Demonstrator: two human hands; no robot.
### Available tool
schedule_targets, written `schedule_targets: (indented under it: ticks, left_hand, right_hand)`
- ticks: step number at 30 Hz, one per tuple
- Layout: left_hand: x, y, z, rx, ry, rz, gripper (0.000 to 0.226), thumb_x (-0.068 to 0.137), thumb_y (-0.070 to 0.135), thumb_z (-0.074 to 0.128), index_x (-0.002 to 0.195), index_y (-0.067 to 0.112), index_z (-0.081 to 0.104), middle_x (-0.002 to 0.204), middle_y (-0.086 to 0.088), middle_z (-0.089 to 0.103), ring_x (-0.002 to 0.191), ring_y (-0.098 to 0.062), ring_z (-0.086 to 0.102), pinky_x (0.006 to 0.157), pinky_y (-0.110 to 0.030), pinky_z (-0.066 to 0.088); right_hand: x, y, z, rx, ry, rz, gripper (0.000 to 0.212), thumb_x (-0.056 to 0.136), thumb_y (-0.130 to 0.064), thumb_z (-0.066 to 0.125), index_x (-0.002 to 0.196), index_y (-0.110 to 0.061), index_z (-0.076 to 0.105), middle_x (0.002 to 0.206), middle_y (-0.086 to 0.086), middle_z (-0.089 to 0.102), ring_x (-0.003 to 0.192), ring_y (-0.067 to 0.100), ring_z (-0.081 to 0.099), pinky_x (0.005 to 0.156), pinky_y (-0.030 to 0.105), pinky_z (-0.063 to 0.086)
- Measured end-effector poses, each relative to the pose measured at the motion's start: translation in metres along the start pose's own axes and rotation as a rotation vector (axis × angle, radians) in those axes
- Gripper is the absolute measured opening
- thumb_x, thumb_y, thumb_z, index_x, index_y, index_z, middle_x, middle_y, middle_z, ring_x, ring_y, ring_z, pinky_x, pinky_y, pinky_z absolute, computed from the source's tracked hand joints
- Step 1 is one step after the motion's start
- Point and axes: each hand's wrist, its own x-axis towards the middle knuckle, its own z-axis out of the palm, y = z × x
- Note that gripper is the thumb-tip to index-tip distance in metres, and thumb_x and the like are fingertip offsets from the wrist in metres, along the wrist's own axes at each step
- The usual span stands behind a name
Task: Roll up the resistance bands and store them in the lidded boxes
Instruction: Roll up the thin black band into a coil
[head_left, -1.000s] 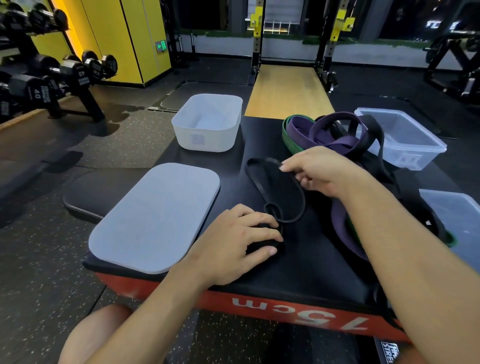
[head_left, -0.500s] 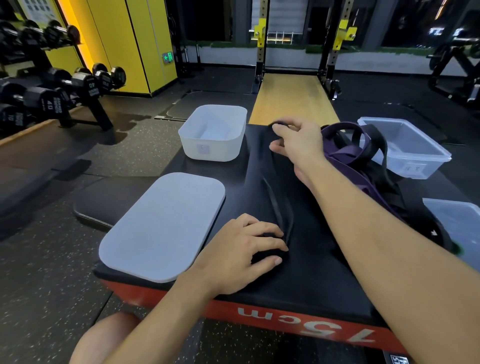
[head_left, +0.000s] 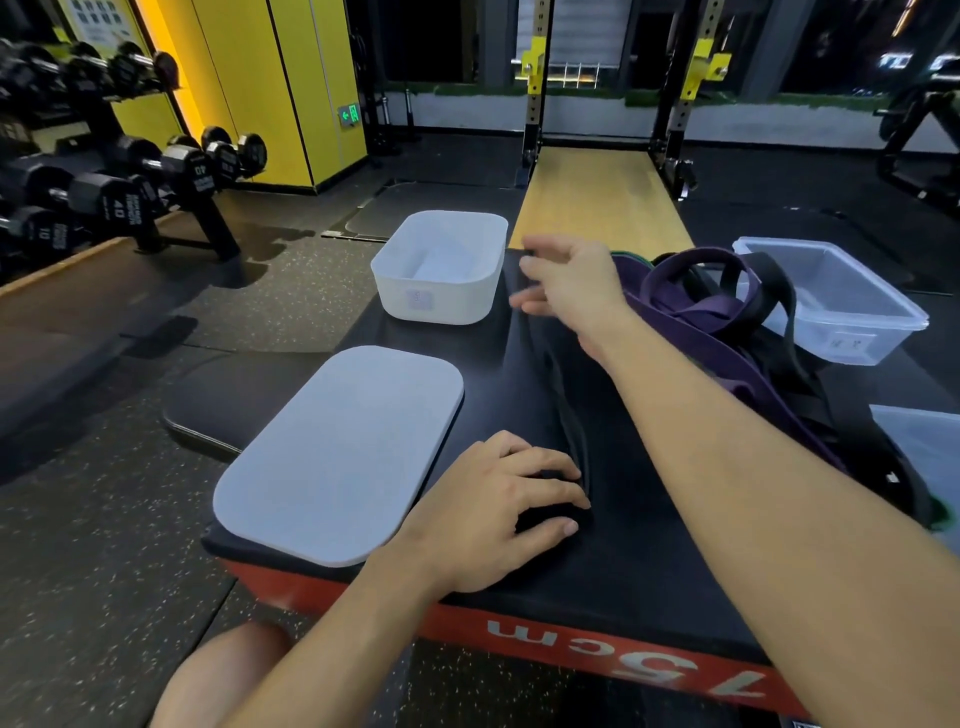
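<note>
the thin black rubber resistance band (head_left: 570, 421) lies drawn out in a narrow, flattened loop along the black padded top of the red-sided jump box (head_left: 649, 551), running from the near edge toward the far edge, between the flat pale grey plastic lid (head_left: 337, 457) and the tangled heap of purple, green and black bands (head_left: 696, 306). the left hand (head_left: 498, 514) sits on its near end, fingers and thumb curled around what looks like a small dark coil and pressing it to the pad. the right hand (head_left: 566, 280) is at the far end, just beside the open white plastic box (head_left: 436, 306); it is blurred, and though a dark scrap shows by the thumb, i cannot tell whether the fingers pinch the band or are spread. the band looks light, floppy and springy, so it should bend easily but will likely try to uncoil the moment pressure comes off. rubber on the grippy pad probably drags rather than slides. the best hold is likely on the coil itself, thumb beneath and fingers over the top, rolling it forward while the other hand keeps the two strands flat, together and lightly taut. the clear plastic box (head_left: 831, 332) stands well apart on the right.
</note>
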Motion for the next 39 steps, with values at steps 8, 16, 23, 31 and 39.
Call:
schedule_targets:
  ticks: [8,16,23,31,39]
  left_hand:
    - [0.0,0.0,0.002,-0.021,0.017,0.008,0.031,0.104,0.053,0.05,0.13,0.046,0.066,0.141,0.027,0.053,0.119,-0.005,0.041,0.105,-0.034,0.04]
    - [0.0,0.0,0.001,-0.025,0.017,0.012,0.03,0.104,0.054,0.051,0.129,0.046,0.066,0.139,0.029,0.051,0.118,-0.005,0.041,0.106,-0.032,0.038]
    - [0.0,0.001,0.0,-0.02,0.009,0.01,0.031,0.104,0.055,0.049,0.129,0.046,0.066,0.14,0.028,0.052,0.119,-0.006,0.042,0.105,-0.032,0.038]
    - [-0.001,0.002,-0.001,-0.008,0.009,0.011,0.032,0.104,0.056,0.047,0.129,0.047,0.066,0.139,0.029,0.052,0.118,-0.003,0.041,0.104,-0.026,0.035]
    - [-0.001,0.0,0.002,-0.024,0.021,0.013,0.03,0.104,0.054,0.05,0.128,0.046,0.066,0.139,0.028,0.053,0.12,-0.006,0.045,0.107,-0.033,0.039]
  right_hand:
    - [0.005,0.042,-0.013,-0.623,0.087,-0.113,0.039,0.097,-0.014,0.046,0.125,-0.03,0.069,0.124,0.005,0.07,0.103,0.035,0.071,0.098,0.047,0.055]
    - [-0.021,0.055,-0.05,-0.804,-0.196,0.327,0.039,0.093,-0.047,0.07,0.096,-0.008,0.068,0.085,0.014,0.075,0.065,0.028,0.069,0.059,0.032,0.052]
    - [-0.04,0.048,-0.055,-0.733,-0.375,0.417,0.022,0.083,-0.02,0.081,0.092,-0.002,0.073,0.079,0.011,0.066,0.051,0.022,0.063,0.053,0.026,0.055]
    - [-0.055,0.057,-0.043,-0.348,-0.317,0.323,0.019,0.096,-0.018,0.07,0.087,-0.002,0.074,0.075,0.012,0.073,0.061,0.02,0.07,0.056,0.024,0.056]
    - [-0.048,0.068,-0.051,-0.671,-0.096,0.297,0.011,0.084,-0.013,0.082,0.078,-0.012,0.074,0.077,0.009,0.076,0.063,0.024,0.075,0.075,0.042,0.065]
